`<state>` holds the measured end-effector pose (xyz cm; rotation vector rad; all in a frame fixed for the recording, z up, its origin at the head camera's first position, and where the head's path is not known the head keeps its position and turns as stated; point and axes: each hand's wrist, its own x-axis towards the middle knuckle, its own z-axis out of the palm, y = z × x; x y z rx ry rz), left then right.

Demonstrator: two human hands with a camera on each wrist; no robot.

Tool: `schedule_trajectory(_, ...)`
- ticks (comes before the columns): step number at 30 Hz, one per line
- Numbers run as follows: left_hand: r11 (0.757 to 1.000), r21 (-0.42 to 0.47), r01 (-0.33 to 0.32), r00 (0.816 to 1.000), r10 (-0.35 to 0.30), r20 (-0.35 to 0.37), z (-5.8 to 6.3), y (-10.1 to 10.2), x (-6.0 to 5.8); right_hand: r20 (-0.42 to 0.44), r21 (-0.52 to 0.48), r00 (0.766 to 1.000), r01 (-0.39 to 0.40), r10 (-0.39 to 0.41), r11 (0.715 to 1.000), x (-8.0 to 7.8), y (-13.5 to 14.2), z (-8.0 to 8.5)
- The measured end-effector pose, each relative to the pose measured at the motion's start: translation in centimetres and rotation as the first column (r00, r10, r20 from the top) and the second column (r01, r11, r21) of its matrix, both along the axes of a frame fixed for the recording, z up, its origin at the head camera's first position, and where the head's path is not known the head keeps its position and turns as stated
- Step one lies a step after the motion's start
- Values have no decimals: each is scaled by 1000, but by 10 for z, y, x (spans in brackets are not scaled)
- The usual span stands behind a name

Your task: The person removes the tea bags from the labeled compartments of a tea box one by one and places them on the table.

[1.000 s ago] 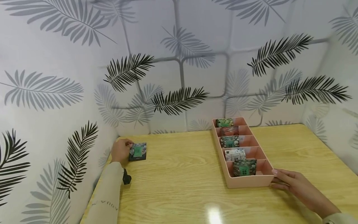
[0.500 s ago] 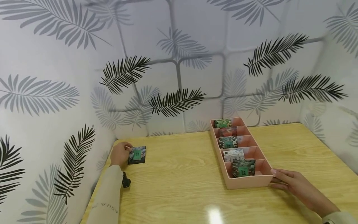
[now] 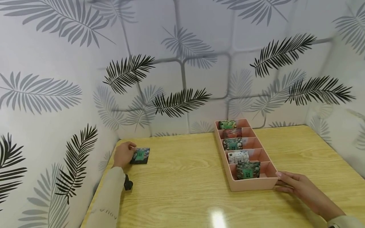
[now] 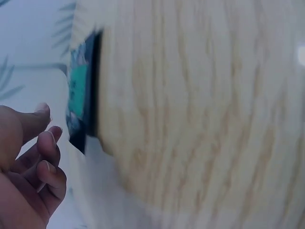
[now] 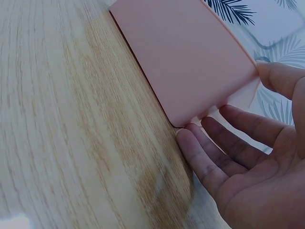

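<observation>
At the table's far left lies a dark, patterned sachet (image 3: pixel 140 155) with a green label. My left hand (image 3: pixel 124 154) is beside its left edge; in the left wrist view, its loosely curled fingers (image 4: pixel 50 179) and thumb are apart from the sachet (image 4: pixel 78 90), holding nothing. On the right stands a pink divided box (image 3: pixel 253 185), with sachets in its compartments; a dark, green-labelled sachet (image 3: pixel 248 171) sits in the nearest one. My right hand (image 3: pixel 306 193) holds the box's near right corner. Its thumb is at the top rim, and its fingers (image 5: pixel 190 145) touch the pink box (image 5: pixel 190 62) lower down.
The wood-grain table (image 3: pixel 182 183) spans the space between sachet and box. A leaf-patterned wall (image 3: pixel 199 79) rises behind it, close to the box's far end, and more of it flanks both sides. A black strap device (image 3: pixel 128 183) is on the left wrist.
The sachet appears slightly turned and flatter, its near side shifted a little left. My left hand stays beside it. The right hand and box keep their places; the head view shifts slightly.
</observation>
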<state>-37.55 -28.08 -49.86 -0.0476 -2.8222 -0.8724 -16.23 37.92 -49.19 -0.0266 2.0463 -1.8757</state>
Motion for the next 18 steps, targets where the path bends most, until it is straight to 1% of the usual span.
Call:
schedule_trajectory(5, 998, 13, 69, 997, -68, -37, 8, 12, 7, -2, 16, 1000, 1, -1, 1000, -1, -2, -1)
schedule_trajectory(9, 993, 21, 120, 991, -118, -68, 14, 28, 11, -9, 3, 1000, -3, 3, 1000, -1, 0, -2)
schedule_trajectory(12, 986, 33, 165, 984, -162, -77, 16, 40, 14, -9, 0, 1000, -5, 5, 1000, -2, -1, -2)
schedule_trajectory(18, 963, 71, 261, 962, -253, -104, 25, 66, 20, -8, 25, 1000, 4, -4, 1000, -2, -3, -2)
